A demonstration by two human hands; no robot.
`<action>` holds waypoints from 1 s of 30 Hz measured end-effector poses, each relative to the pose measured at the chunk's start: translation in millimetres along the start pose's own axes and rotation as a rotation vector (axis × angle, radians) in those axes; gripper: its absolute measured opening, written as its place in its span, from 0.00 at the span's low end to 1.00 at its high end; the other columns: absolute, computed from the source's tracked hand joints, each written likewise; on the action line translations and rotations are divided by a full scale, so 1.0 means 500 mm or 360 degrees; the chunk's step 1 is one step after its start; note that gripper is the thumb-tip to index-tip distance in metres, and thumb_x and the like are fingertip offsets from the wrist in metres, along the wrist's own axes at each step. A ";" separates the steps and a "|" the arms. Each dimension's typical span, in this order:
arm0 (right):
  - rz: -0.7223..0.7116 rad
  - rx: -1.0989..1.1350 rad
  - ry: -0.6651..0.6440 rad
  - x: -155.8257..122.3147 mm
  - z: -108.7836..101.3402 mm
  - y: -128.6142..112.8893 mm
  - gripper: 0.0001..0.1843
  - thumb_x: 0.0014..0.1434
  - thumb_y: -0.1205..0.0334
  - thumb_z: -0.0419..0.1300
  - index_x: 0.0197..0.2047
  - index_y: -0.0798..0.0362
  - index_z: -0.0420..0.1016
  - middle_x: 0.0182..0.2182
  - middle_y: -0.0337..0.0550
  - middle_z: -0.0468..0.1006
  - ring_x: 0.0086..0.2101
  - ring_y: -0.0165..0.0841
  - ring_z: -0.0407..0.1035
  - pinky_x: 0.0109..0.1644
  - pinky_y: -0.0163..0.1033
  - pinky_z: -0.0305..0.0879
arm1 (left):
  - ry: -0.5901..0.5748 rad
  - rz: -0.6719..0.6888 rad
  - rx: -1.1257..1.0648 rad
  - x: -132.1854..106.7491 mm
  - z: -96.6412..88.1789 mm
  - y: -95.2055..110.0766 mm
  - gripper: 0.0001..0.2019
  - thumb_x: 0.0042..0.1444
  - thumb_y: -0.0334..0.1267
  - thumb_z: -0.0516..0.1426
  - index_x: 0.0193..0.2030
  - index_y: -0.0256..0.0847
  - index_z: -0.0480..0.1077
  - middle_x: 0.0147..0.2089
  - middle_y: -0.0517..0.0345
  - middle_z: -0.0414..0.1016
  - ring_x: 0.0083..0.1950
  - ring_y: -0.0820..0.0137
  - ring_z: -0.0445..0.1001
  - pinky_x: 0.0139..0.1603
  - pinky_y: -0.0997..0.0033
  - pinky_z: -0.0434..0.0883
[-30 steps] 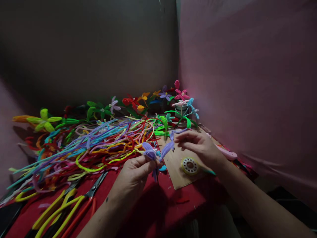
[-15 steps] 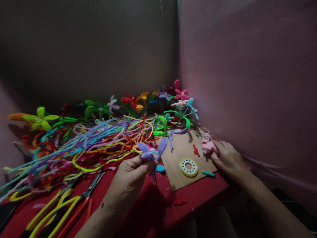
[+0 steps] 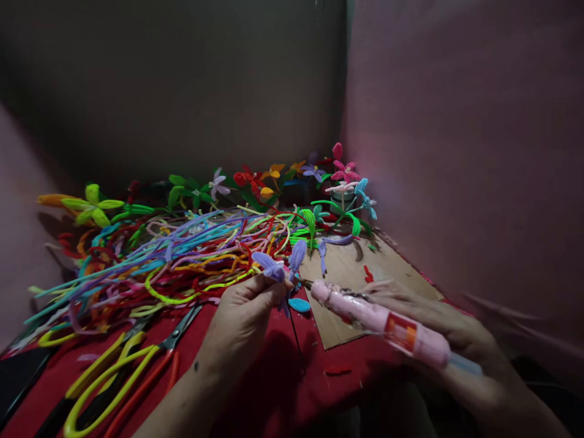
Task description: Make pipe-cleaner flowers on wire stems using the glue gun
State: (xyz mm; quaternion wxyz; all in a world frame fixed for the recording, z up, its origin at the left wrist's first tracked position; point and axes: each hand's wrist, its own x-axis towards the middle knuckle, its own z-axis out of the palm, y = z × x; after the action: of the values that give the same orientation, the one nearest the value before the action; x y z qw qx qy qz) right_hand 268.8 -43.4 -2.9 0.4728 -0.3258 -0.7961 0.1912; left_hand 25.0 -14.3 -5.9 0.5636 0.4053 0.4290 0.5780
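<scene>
My left hand [image 3: 250, 307] pinches a purple pipe-cleaner flower [image 3: 272, 268] between thumb and fingers, its fuzzy petals pointing up. In my right hand [image 3: 451, 331] is a pink hot glue gun [image 3: 378, 319], with a clear glue stick [image 3: 465, 364] out of its rear end. The gun's dark nozzle is right beside the flower's centre; whether it touches is too small to tell. Just under the flower, a blue fuzzy petal [image 3: 299, 305] lies on the red table.
A tangle of coloured pipe cleaners [image 3: 191, 255] covers the left and middle. Scissors [image 3: 109, 383] and red-handled pliers [image 3: 171, 347] lie at front left. Finished fuzzy flowers [image 3: 249, 179] stand along the back. A wooden board [image 3: 328, 322] lies under the glue gun. Pink cloth [image 3: 465, 152] hangs on the right.
My right hand has lifted the glue gun off the board and brought it left to the purple flower. My left hand keeps its hold. The view has shifted slightly.
</scene>
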 end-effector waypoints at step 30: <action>-0.0227 -0.0099 -0.0040 0.018 0.027 0.014 0.30 0.51 0.74 0.58 0.56 0.43 0.66 0.46 0.39 0.77 0.46 0.31 0.72 0.49 0.31 0.69 | -0.0068 -0.0024 -0.0065 -0.002 0.002 0.004 0.05 0.45 0.33 0.63 0.31 0.37 0.78 0.32 0.58 0.78 0.35 0.73 0.72 0.42 0.76 0.67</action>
State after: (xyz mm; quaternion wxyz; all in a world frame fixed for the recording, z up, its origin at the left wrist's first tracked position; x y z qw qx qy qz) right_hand 256.3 -32.0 -7.9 0.4648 -0.2803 -0.8287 0.1364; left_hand 25.4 -15.3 -3.9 0.5851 0.4027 0.4079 0.5737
